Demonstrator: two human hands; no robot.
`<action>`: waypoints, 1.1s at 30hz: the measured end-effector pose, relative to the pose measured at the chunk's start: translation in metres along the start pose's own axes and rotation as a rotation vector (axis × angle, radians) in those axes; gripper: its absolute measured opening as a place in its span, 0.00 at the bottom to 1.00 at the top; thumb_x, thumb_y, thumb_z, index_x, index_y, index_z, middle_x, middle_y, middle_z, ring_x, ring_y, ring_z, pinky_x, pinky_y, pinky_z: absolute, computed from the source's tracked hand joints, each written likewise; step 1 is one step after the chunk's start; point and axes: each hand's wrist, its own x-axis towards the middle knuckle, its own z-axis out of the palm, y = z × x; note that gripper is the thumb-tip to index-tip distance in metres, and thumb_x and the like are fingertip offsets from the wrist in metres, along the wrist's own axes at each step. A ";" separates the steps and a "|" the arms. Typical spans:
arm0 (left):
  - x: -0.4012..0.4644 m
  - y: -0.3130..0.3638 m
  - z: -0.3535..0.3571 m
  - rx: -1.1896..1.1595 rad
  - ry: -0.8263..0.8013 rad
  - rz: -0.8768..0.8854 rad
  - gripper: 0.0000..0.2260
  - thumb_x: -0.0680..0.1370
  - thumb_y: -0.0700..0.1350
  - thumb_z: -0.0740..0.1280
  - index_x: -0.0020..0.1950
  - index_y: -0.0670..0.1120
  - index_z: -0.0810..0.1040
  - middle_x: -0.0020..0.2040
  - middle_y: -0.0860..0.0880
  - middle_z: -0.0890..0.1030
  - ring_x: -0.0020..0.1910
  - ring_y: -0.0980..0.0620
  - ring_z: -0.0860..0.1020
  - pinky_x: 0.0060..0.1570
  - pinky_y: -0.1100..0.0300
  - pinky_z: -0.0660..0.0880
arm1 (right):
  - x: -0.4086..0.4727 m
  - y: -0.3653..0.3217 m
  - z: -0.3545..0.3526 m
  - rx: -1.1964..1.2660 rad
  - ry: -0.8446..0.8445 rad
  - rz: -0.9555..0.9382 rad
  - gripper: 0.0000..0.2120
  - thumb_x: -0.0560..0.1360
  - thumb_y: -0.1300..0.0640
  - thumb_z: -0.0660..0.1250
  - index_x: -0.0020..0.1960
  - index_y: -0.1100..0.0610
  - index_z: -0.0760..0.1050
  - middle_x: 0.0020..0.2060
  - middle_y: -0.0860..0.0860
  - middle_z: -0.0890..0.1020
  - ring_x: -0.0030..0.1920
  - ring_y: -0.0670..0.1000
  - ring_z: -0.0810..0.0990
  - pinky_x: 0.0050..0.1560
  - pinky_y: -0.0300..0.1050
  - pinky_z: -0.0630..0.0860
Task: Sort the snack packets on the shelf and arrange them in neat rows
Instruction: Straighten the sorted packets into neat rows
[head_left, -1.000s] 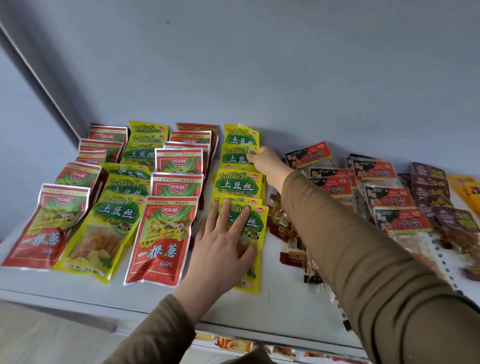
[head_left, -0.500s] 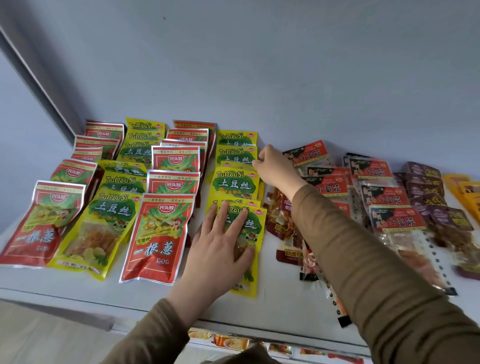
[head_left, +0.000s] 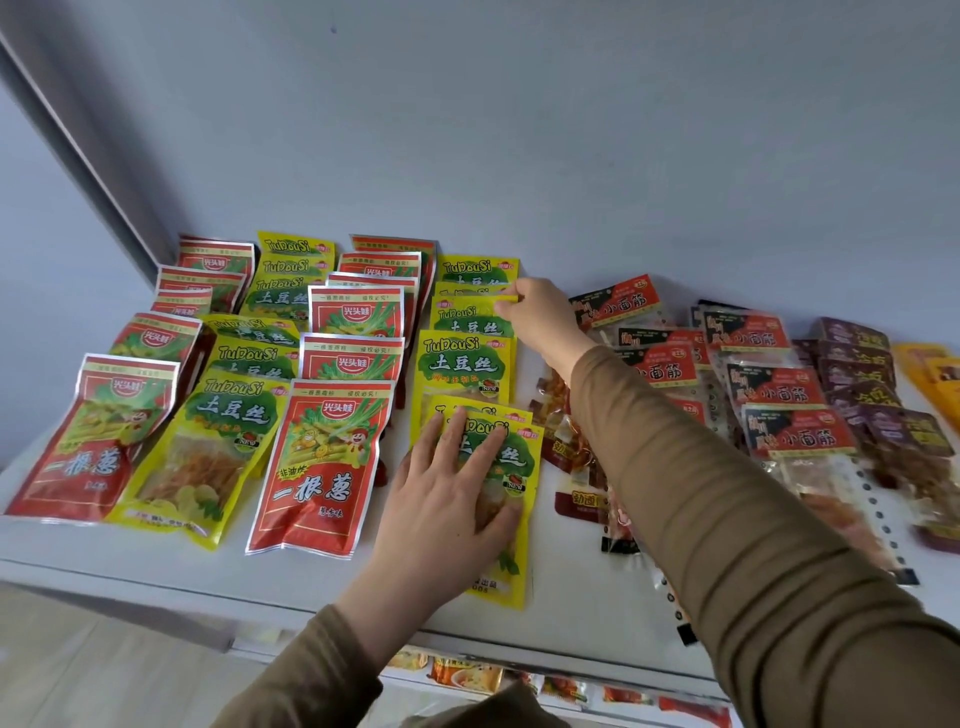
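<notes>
Red and yellow-green snack packets lie in overlapping rows on the left of the white shelf (head_left: 156, 566). My left hand (head_left: 447, 499) rests flat, fingers spread, on the front yellow-green packet (head_left: 511, 467) of the fourth row. My right hand (head_left: 540, 317) reaches to the back of that row and pinches the top right corner of a yellow-green packet (head_left: 470, 317), which lies over the packet behind it. A front red packet (head_left: 322, 467) lies just left of my left hand.
Right of my arm lie black-and-red packets (head_left: 779, 389), dark purple packets (head_left: 857, 364), orange ones (head_left: 930, 369) at the far right, and loose clear-wrapped snacks (head_left: 571, 452). A grey wall (head_left: 519, 130) backs the shelf. A lower shelf with packets (head_left: 467, 675) shows below the front edge.
My right hand has shifted slightly and now pinches the corner of a rear yellow-green packet, which has moved forward over the row. My left hand stays pressed on the front packet.
</notes>
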 end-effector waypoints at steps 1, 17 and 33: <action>0.000 -0.001 0.000 -0.002 0.000 -0.001 0.33 0.79 0.71 0.49 0.82 0.66 0.43 0.84 0.54 0.39 0.82 0.50 0.34 0.80 0.45 0.44 | -0.003 -0.001 -0.001 -0.030 0.016 -0.005 0.13 0.80 0.56 0.65 0.63 0.59 0.78 0.58 0.56 0.82 0.53 0.54 0.80 0.51 0.45 0.73; -0.001 -0.007 0.002 -0.063 0.138 -0.029 0.33 0.80 0.68 0.51 0.84 0.59 0.53 0.85 0.49 0.46 0.83 0.46 0.41 0.80 0.49 0.43 | -0.090 -0.006 -0.013 -0.368 -0.253 -0.175 0.14 0.82 0.42 0.58 0.53 0.53 0.72 0.42 0.45 0.76 0.45 0.49 0.76 0.38 0.47 0.66; -0.007 -0.006 -0.009 0.053 0.127 -0.022 0.31 0.83 0.65 0.49 0.84 0.56 0.51 0.85 0.47 0.47 0.83 0.47 0.39 0.78 0.53 0.33 | -0.078 -0.006 -0.012 -0.147 -0.317 -0.091 0.18 0.75 0.43 0.72 0.42 0.57 0.73 0.33 0.40 0.67 0.34 0.43 0.69 0.33 0.44 0.61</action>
